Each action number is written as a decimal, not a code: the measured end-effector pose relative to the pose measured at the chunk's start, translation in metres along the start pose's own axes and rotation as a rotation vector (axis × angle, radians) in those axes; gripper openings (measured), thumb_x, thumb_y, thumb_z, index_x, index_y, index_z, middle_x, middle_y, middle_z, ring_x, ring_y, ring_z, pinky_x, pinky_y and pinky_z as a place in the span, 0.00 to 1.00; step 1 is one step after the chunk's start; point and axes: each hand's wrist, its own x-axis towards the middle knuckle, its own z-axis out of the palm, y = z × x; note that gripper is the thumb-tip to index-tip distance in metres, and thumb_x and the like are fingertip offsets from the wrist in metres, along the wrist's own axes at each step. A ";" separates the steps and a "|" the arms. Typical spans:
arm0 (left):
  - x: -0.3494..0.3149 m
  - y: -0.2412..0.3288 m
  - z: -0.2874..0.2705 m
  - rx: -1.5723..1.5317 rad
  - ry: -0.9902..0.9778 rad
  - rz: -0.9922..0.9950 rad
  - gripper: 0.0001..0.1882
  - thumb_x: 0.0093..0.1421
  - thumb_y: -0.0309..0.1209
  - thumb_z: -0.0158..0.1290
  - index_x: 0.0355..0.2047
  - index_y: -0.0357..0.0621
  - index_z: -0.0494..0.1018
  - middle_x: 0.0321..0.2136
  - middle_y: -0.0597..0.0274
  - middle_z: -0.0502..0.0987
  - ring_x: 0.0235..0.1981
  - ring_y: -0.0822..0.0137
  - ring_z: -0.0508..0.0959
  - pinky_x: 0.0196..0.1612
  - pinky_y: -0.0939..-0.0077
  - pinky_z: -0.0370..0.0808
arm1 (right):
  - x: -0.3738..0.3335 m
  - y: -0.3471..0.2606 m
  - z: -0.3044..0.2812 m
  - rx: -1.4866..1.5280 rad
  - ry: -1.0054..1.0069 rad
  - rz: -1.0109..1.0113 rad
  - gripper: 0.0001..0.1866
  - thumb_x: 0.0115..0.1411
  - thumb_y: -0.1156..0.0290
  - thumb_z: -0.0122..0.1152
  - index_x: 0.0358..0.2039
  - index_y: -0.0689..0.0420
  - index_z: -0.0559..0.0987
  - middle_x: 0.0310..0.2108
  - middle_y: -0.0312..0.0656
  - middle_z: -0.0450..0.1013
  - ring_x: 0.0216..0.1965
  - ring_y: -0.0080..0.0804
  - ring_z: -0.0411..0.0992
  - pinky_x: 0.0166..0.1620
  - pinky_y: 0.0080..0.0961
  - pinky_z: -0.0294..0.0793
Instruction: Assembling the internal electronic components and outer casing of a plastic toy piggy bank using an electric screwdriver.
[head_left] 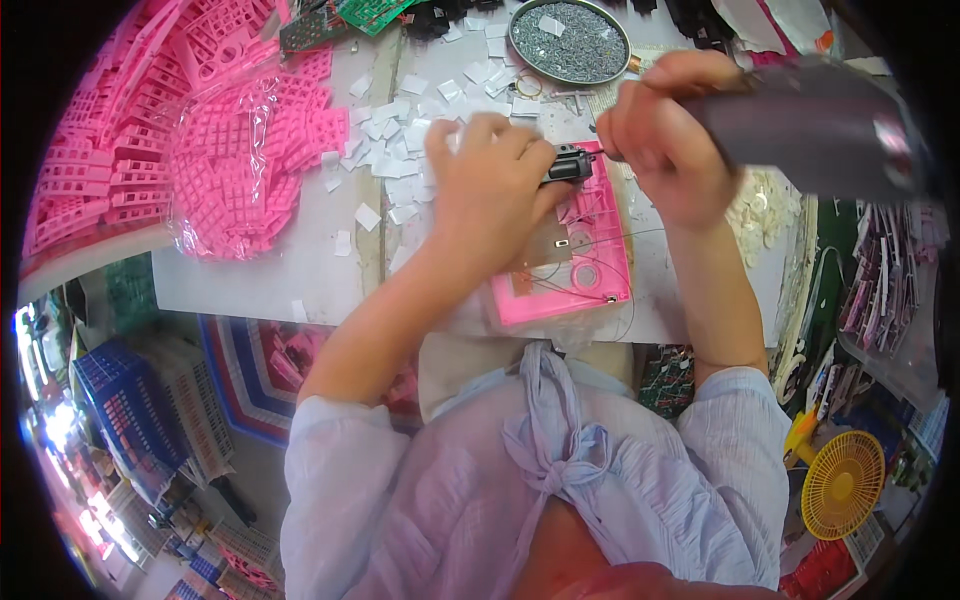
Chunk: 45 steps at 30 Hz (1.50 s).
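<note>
Two hands, one pink casing (590,280), one round tray (570,42), one yellow fan (842,484), one blue crate (125,405).

The person wears a soft, pale lilac shirt with a knot tied at the front. Its sleeves are rolled up, leaving both forearms bare.

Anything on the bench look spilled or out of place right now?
Small white paper squares lie scattered loosely across the white tabletop beside the clear bag of pink plastic frames. Otherwise nothing stands out: the pink plastic housing lies flat under both hands.
</note>
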 end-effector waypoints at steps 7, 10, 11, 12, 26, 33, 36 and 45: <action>-0.003 -0.004 0.008 -0.103 -0.010 -0.036 0.15 0.51 0.41 0.67 0.36 0.51 0.78 0.38 0.71 0.80 0.48 0.63 0.74 0.56 0.52 0.54 | -0.005 0.035 -0.004 -0.075 0.132 0.104 0.06 0.64 0.80 0.51 0.41 0.62 0.70 0.18 0.36 0.63 0.19 0.21 0.60 0.25 0.26 0.64; 0.000 -0.005 0.009 -0.129 -0.005 -0.015 0.16 0.50 0.40 0.68 0.37 0.51 0.79 0.38 0.68 0.80 0.47 0.62 0.74 0.54 0.53 0.56 | -0.006 0.032 -0.001 -0.172 0.104 0.111 0.04 0.61 0.79 0.55 0.37 0.61 0.72 0.23 0.37 0.67 0.21 0.22 0.63 0.27 0.25 0.66; 0.001 -0.006 0.011 -0.153 -0.004 -0.010 0.16 0.51 0.39 0.67 0.38 0.50 0.78 0.38 0.67 0.80 0.47 0.61 0.75 0.54 0.52 0.59 | -0.004 0.032 0.003 -0.297 0.089 0.069 0.04 0.60 0.79 0.57 0.36 0.61 0.72 0.24 0.36 0.67 0.22 0.22 0.64 0.28 0.25 0.66; 0.000 -0.009 0.012 -0.178 -0.005 -0.004 0.16 0.51 0.38 0.67 0.38 0.49 0.78 0.39 0.65 0.80 0.47 0.59 0.76 0.55 0.51 0.61 | -0.002 0.031 0.007 -0.423 0.075 0.027 0.04 0.60 0.78 0.58 0.35 0.60 0.73 0.25 0.36 0.68 0.22 0.22 0.64 0.28 0.24 0.66; -0.101 -0.071 -0.183 -0.331 -0.230 -0.414 0.21 0.55 0.20 0.58 0.49 0.38 0.69 0.50 0.56 0.71 0.54 0.62 0.72 0.58 0.69 0.67 | 0.001 -0.035 -0.288 -1.754 0.431 0.493 0.17 0.61 0.60 0.63 0.44 0.59 0.84 0.37 0.50 0.83 0.39 0.41 0.82 0.45 0.31 0.78; -0.258 -0.126 -0.244 0.353 -0.648 -0.759 0.22 0.51 0.25 0.60 0.47 0.38 0.71 0.46 0.45 0.74 0.48 0.41 0.74 0.52 0.57 0.72 | 0.015 -0.010 -0.348 -2.118 0.503 0.583 0.21 0.57 0.55 0.59 0.44 0.55 0.84 0.45 0.55 0.80 0.48 0.55 0.78 0.54 0.45 0.75; -0.246 -0.111 -0.230 0.271 -0.512 -0.634 0.29 0.51 0.31 0.64 0.53 0.37 0.71 0.50 0.43 0.74 0.52 0.39 0.73 0.56 0.54 0.70 | 0.007 -0.009 -0.385 -2.267 0.438 0.694 0.21 0.53 0.58 0.62 0.44 0.58 0.84 0.45 0.55 0.79 0.48 0.55 0.77 0.54 0.45 0.75; -0.115 -0.013 -0.085 -0.326 -0.261 0.005 0.22 0.49 0.23 0.65 0.47 0.40 0.76 0.43 0.52 0.79 0.44 0.48 0.79 0.48 0.58 0.75 | -0.078 -0.070 -0.072 -1.027 0.096 0.642 0.08 0.57 0.82 0.58 0.37 0.61 0.81 0.31 0.39 0.78 0.34 0.24 0.77 0.37 0.23 0.75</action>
